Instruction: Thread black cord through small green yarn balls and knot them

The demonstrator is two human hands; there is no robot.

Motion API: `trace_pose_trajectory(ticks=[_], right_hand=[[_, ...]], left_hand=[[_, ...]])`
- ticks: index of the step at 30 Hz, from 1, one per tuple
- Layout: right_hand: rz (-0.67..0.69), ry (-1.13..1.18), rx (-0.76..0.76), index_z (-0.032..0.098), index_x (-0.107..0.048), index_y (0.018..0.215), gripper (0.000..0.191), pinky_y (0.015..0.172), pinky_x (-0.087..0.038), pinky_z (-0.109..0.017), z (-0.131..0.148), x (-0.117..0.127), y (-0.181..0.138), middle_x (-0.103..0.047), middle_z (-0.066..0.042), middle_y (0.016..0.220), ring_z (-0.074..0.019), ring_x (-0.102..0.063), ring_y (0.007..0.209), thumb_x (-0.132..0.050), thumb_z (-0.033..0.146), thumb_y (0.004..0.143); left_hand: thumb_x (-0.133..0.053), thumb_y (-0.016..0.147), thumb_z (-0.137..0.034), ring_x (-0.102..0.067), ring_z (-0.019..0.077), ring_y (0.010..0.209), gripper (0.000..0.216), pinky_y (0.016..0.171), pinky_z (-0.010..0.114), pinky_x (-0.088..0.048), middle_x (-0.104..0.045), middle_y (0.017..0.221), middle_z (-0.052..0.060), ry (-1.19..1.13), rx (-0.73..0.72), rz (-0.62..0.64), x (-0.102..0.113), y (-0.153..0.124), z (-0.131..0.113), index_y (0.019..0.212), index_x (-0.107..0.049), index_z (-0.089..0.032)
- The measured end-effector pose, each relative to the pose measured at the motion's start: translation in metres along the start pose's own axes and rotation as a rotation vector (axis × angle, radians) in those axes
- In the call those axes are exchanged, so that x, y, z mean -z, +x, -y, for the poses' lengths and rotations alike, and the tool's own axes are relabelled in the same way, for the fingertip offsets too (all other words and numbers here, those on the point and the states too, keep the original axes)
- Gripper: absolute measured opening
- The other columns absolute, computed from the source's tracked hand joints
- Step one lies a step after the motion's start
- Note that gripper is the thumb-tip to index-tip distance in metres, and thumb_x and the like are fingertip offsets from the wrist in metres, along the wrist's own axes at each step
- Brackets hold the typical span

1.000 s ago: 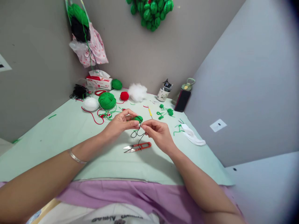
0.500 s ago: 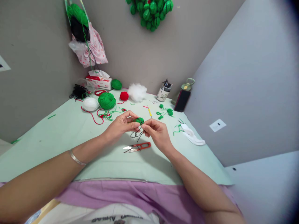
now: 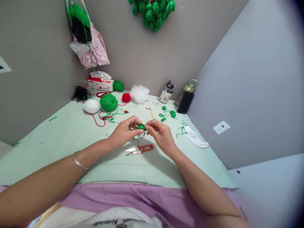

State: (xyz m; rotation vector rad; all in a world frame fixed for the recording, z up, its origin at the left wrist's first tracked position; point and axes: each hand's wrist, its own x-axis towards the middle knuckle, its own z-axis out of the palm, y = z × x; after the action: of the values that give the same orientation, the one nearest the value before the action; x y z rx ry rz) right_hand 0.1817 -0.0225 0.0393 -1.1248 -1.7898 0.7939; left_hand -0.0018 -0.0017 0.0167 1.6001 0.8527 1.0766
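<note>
Between thumb and fingers, my left hand [image 3: 127, 129] grips a small green yarn ball [image 3: 142, 127], partly hidden by the fingertips. Closed in a pinch, my right hand [image 3: 160, 133] is at the ball's right edge; what its fingertips hold is too small to make out. Loops of black yarn [image 3: 138, 143] dangle under the ball, down to orange-handled thread snips [image 3: 140, 149] lying on the table. Beyond the hands lies a yellow-handled crochet hook [image 3: 152, 113].
Back left on the table [image 3: 106, 171] are a green yarn ball [image 3: 108, 102], a white ball [image 3: 92, 106], a red ball [image 3: 126, 98] and a tissue box [image 3: 101, 84]. White stuffing [image 3: 139, 94], a pen cup [image 3: 167, 95], a phone [image 3: 185, 102] and small green pieces [image 3: 173, 114] lie farther right.
My hands have lowered slightly with the green ball, which has turned. The black strand that crossed its face is now out of sight there, and the loops below hang differently.
</note>
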Motion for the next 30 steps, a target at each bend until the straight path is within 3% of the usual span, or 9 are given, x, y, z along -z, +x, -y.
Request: trace_pose_trajectory(ticks=[5,12,17,19,23,30], right_hand=[[0.0,-0.089,0.059,0.019,-0.066,0.076,0.01,0.061,-0.043,-0.025,0.003,0.003,0.003,-0.06,-0.002,0.079,-0.0112,-0.053,0.067,-0.064,0.026,0.083],[-0.115,0.283,-0.019,0.019,-0.058,0.084,0.021,0.047,-0.039,-0.022,0.007,0.026,0.01,-0.066,-0.002,0.08,-0.0085,-0.054,0.054,-0.063,0.039,0.085],[0.119,0.495,-0.201,0.022,-0.046,0.086,0.032,0.043,-0.039,-0.021,0.013,0.032,0.009,-0.062,0.003,0.067,-0.0085,-0.053,0.045,-0.061,0.049,0.084],[0.051,0.538,-0.18,0.022,-0.046,0.086,0.031,0.043,-0.038,-0.02,0.014,0.037,0.01,-0.055,0.006,0.06,-0.0071,-0.047,0.043,-0.064,0.047,0.083],[-0.213,0.6,-0.09,0.022,-0.046,0.083,0.028,0.041,-0.031,-0.018,0.011,0.053,0.018,-0.045,0.007,0.06,-0.0047,-0.035,0.043,-0.067,0.041,0.081],[-0.222,0.522,-0.094,0.022,-0.053,0.09,0.024,0.05,-0.039,-0.021,0.006,0.056,0.022,-0.056,0.002,0.075,-0.0073,-0.046,0.055,-0.067,0.039,0.08]], left_hand=[[-0.069,0.075,-0.031,-0.058,0.0139,0.072,0.022,0.07,0.028,-0.046,-0.062,0.081,0.0,0.047,0.039,0.064,-0.002,-0.001,0.001,0.092,-0.059,-0.019],[-0.069,0.074,-0.03,-0.059,0.0145,0.072,0.022,0.07,0.027,-0.046,-0.064,0.08,0.0,0.067,0.054,0.131,-0.003,-0.001,-0.001,0.09,-0.06,-0.019],[-0.066,0.075,-0.031,-0.058,0.0154,0.073,0.021,0.069,0.027,-0.045,-0.064,0.082,0.0,0.132,0.049,0.15,-0.004,-0.001,0.002,0.093,-0.062,-0.021],[-0.065,0.074,-0.028,-0.057,0.0157,0.073,0.017,0.068,0.027,-0.044,-0.063,0.08,0.0,0.199,0.037,0.188,-0.004,-0.002,0.005,0.09,-0.063,-0.021],[-0.064,0.074,-0.027,-0.056,0.0159,0.07,0.014,0.065,0.027,-0.042,-0.06,0.074,-0.001,0.232,0.049,0.252,-0.004,-0.003,0.009,0.087,-0.063,-0.021],[-0.069,0.072,-0.033,-0.056,0.0147,0.066,0.027,0.061,0.025,-0.042,-0.057,0.07,-0.001,0.087,0.124,0.197,0.001,0.003,0.011,0.095,-0.063,-0.019]])
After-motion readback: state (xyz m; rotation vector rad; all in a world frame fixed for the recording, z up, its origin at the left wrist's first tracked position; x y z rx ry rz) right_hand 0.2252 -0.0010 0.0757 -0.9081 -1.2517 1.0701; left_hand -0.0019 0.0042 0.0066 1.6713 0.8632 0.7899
